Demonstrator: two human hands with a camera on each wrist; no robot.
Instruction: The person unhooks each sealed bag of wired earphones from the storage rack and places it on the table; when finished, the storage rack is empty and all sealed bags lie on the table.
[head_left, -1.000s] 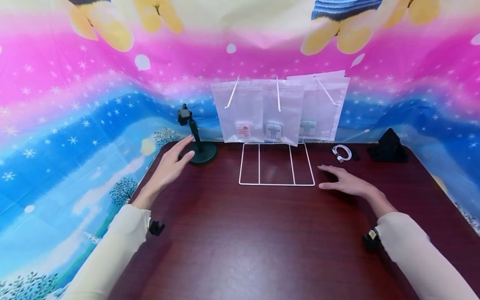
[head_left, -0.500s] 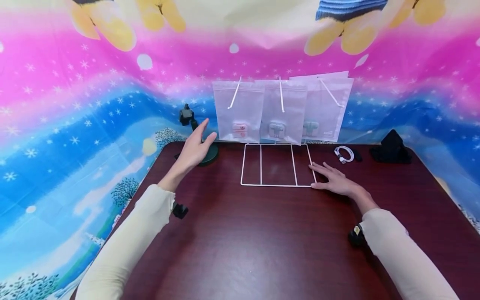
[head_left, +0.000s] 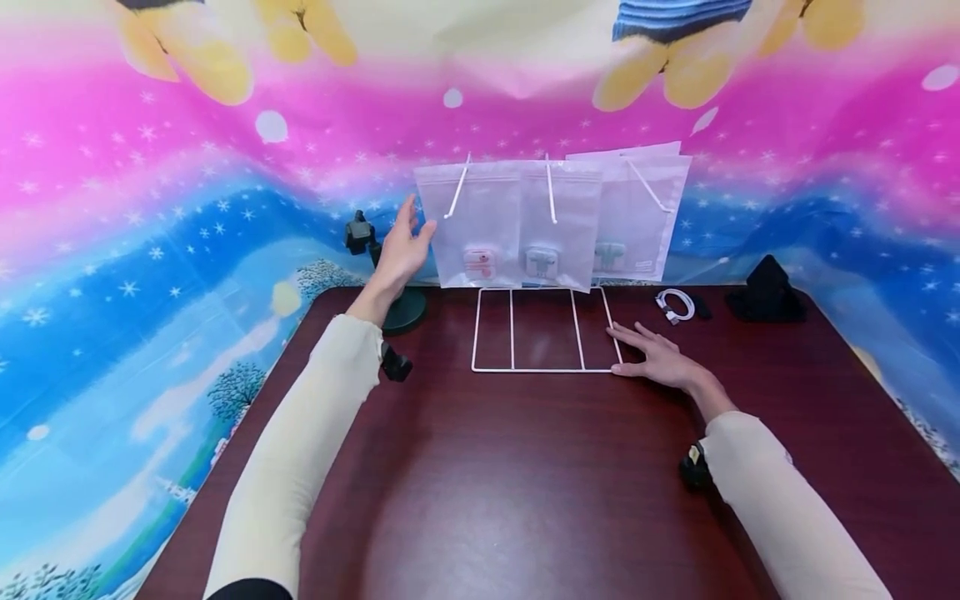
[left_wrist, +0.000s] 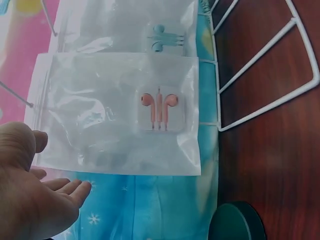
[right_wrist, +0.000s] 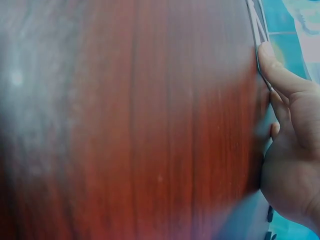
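Three frosted bags hang on a white wire rack (head_left: 546, 367) at the back of the table. The left bag (head_left: 471, 221) (left_wrist: 117, 112) holds pink earphones (left_wrist: 159, 107), the middle bag (head_left: 558, 221) white ones, the right bag (head_left: 637, 221) green ones. My left hand (head_left: 403, 242) (left_wrist: 30, 190) is raised with open fingers just left of the pink-earphone bag, not touching it. My right hand (head_left: 654, 357) (right_wrist: 287, 130) lies flat on the table, fingers (right_wrist: 272, 65) against the rack's right base wire.
A black stand with a round base (head_left: 405, 308) rises behind my left forearm. A coiled white cable (head_left: 675, 304) and a black holder (head_left: 767, 292) sit at the back right. The dark wooden table (head_left: 525, 483) spreads before me, a colourful cloth behind it.
My left hand rose from beside the stand's base up to the left bag's edge. My right hand slid left and now rests against the rack's base wire.
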